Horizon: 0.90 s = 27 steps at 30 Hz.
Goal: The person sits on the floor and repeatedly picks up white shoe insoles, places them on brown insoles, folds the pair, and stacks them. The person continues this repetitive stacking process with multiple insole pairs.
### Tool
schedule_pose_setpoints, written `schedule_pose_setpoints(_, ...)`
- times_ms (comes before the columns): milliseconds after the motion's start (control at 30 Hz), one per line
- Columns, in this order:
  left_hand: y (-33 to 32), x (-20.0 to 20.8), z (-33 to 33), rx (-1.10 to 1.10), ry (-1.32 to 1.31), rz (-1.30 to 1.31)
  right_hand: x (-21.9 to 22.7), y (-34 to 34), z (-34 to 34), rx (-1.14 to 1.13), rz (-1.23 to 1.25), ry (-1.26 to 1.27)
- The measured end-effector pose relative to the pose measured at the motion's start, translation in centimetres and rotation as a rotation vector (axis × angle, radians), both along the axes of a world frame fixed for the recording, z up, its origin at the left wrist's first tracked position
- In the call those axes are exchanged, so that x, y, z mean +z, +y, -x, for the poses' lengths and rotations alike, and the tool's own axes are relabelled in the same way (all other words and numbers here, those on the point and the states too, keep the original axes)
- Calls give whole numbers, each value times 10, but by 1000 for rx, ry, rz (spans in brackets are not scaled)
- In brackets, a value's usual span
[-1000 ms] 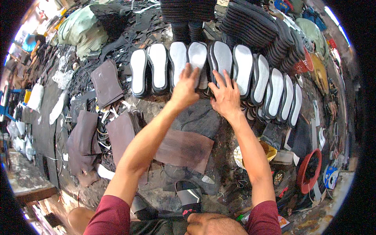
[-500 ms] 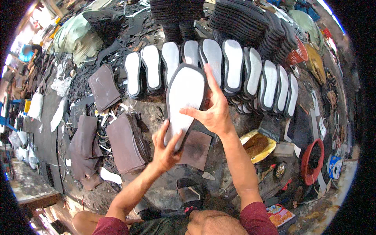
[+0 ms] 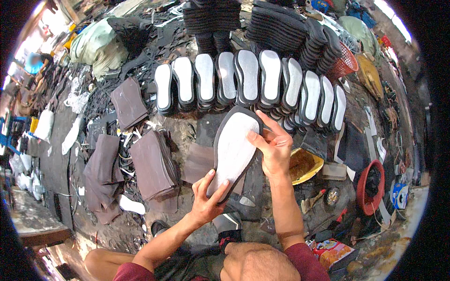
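I'm not seeing the underside of the white-topped sole (image 3: 236, 145); it's facing away. The right hand (image 3: 275, 152) is tucking some fingers behind it, so I'm losing those; how far the left hand (image 3: 206, 201) is reaching under, I'm not making out. The sole is also covering part of a brown sheet (image 3: 194, 164). Top edge is cutting off a black stack (image 3: 211, 18), bottom edge is cropping the maroon sleeves (image 3: 305, 262). Contents of the red basin (image 3: 362, 192) are looking too dark to tell.

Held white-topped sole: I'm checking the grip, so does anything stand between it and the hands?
Nothing visible: the left hand touches the held sole directly at its narrower end, the right hand at its wider end.
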<state>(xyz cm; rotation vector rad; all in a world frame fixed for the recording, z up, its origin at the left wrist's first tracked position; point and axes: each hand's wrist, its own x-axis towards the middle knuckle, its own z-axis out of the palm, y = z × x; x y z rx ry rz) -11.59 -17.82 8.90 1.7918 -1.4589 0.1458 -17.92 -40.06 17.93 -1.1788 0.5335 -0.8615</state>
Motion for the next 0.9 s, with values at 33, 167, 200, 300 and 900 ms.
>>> schedule_pose_setpoints(33, 3, 2, 0, -20, -4, -8, 0, 2, 3, -9, 27, 17)
schedule_pose_setpoints(167, 11, 2, 7, -30, -26, -4, 7, 8, 13, -36, 129, 84)
schedule_pose_setpoints(200, 13, 3, 7, -31, -55, -26, 8, 9, 12, -39, 96, 51)
schedule_pose_setpoints(300, 17, 5, 7, -24, -126, -57, 16, 16, 8, -59, 21, -24)
schedule_pose_setpoints(900, -28, 84, -37, -75, 1473, 23, 8, 48, 9, 212, -137, 196)
